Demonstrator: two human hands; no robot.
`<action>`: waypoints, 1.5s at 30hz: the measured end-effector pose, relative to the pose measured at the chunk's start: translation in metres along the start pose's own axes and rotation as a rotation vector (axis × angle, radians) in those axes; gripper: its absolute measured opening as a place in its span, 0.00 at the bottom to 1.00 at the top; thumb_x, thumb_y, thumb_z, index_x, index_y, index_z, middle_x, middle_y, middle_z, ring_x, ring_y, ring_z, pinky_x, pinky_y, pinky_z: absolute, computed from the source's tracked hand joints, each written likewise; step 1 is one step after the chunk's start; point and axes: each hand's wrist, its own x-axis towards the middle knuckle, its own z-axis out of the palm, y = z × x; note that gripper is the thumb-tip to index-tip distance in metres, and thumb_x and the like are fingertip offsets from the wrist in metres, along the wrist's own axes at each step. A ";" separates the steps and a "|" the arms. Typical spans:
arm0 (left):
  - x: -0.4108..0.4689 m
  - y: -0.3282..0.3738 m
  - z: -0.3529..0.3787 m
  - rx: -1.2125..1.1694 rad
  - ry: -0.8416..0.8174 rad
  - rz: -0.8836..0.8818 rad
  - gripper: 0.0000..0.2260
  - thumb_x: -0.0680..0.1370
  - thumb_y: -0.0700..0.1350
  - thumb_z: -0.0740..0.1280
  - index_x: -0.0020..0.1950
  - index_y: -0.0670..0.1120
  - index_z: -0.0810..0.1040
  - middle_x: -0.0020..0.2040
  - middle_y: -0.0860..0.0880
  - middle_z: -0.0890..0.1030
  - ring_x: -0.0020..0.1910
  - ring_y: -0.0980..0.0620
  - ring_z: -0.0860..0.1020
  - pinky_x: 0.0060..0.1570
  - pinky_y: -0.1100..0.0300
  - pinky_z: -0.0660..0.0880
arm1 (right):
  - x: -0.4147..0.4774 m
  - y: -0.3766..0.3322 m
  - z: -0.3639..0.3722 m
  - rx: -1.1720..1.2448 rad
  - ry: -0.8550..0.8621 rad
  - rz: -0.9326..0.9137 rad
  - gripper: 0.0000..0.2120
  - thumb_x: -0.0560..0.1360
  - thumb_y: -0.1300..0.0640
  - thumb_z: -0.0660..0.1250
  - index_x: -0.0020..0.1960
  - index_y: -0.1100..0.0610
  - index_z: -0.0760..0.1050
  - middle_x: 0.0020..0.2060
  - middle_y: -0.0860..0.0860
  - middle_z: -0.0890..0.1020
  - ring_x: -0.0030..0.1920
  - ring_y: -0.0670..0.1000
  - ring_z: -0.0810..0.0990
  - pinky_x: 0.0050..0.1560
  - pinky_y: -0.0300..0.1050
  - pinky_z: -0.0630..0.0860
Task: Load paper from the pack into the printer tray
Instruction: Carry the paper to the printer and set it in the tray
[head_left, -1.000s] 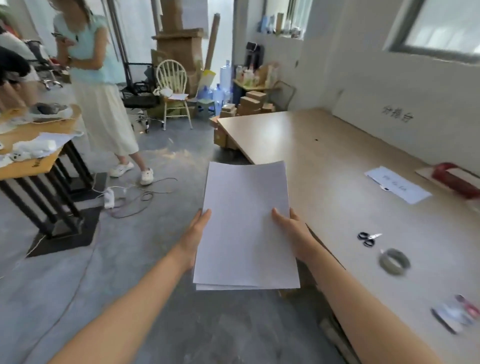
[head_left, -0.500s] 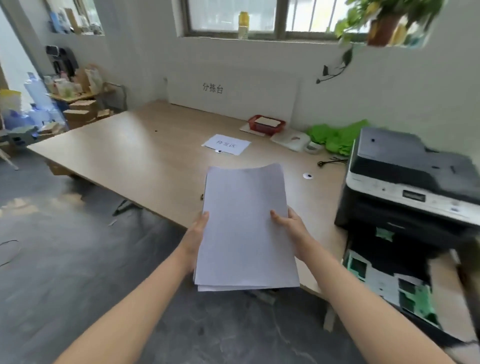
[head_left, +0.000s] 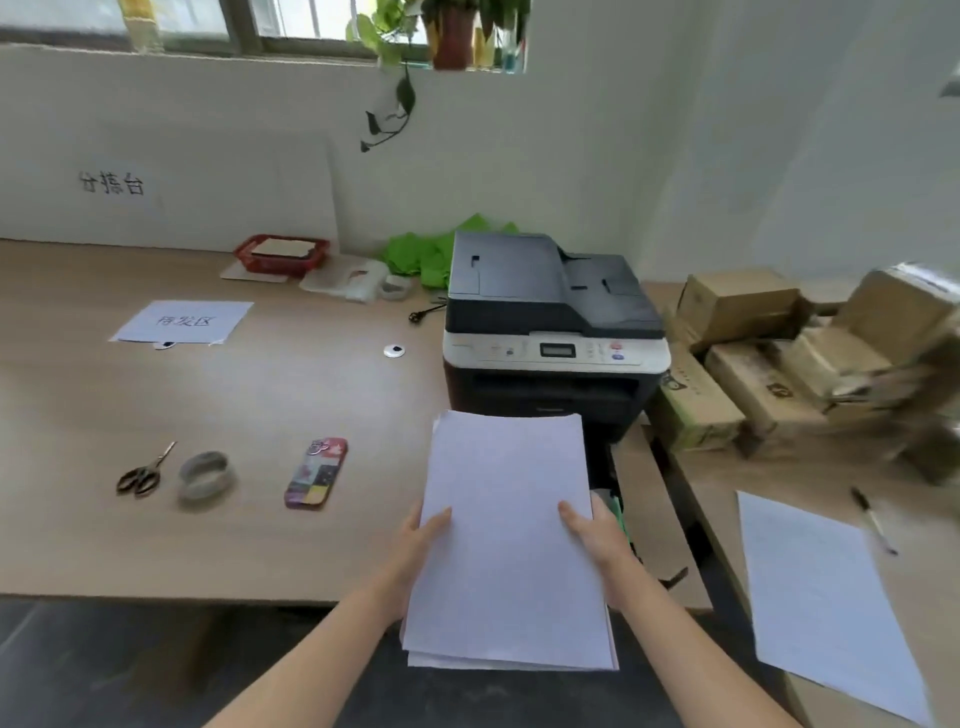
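A stack of white paper (head_left: 506, 540) is held flat in front of me by both hands. My left hand (head_left: 423, 545) grips its left edge and my right hand (head_left: 597, 540) grips its right edge, thumbs on top. Straight ahead stands the black and white printer (head_left: 550, 332) on the wooden table (head_left: 260, 405). The far end of the stack covers the printer's lower front. The pulled-out tray is mostly hidden under the paper; only a dark strip with green parts (head_left: 615, 506) shows beside my right hand.
On the table lie scissors (head_left: 143, 470), a tape roll (head_left: 205, 475), a patterned phone (head_left: 316, 473), a labelled sheet (head_left: 183, 322) and a red basket (head_left: 280, 254). Cardboard boxes (head_left: 779, 353) pile up right of the printer. A loose sheet (head_left: 826, 597) and pen (head_left: 872, 517) lie at right.
My view has swung right from the room and floor to face the printer head-on. The paper stack stays gripped in both hands the same way and now hangs over the printer's front.
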 end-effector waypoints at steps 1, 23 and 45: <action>0.011 -0.004 0.006 0.013 -0.018 -0.031 0.13 0.79 0.45 0.67 0.64 0.52 0.74 0.55 0.44 0.84 0.51 0.41 0.83 0.49 0.45 0.80 | 0.006 0.004 -0.008 -0.002 0.033 0.025 0.14 0.78 0.55 0.66 0.62 0.57 0.73 0.55 0.57 0.83 0.53 0.61 0.83 0.57 0.63 0.79; 0.146 -0.037 0.056 0.075 -0.039 -0.293 0.10 0.80 0.42 0.66 0.61 0.50 0.75 0.57 0.44 0.84 0.52 0.41 0.84 0.54 0.43 0.80 | 0.143 0.022 -0.070 0.007 0.119 0.348 0.11 0.78 0.58 0.66 0.59 0.58 0.77 0.54 0.57 0.84 0.53 0.61 0.84 0.59 0.62 0.78; 0.197 -0.039 0.102 0.350 0.243 -0.106 0.16 0.79 0.34 0.64 0.65 0.47 0.71 0.60 0.47 0.79 0.56 0.47 0.78 0.54 0.57 0.72 | 0.218 0.027 -0.067 -0.250 0.213 0.064 0.22 0.78 0.63 0.64 0.72 0.59 0.67 0.63 0.58 0.79 0.63 0.59 0.78 0.59 0.47 0.75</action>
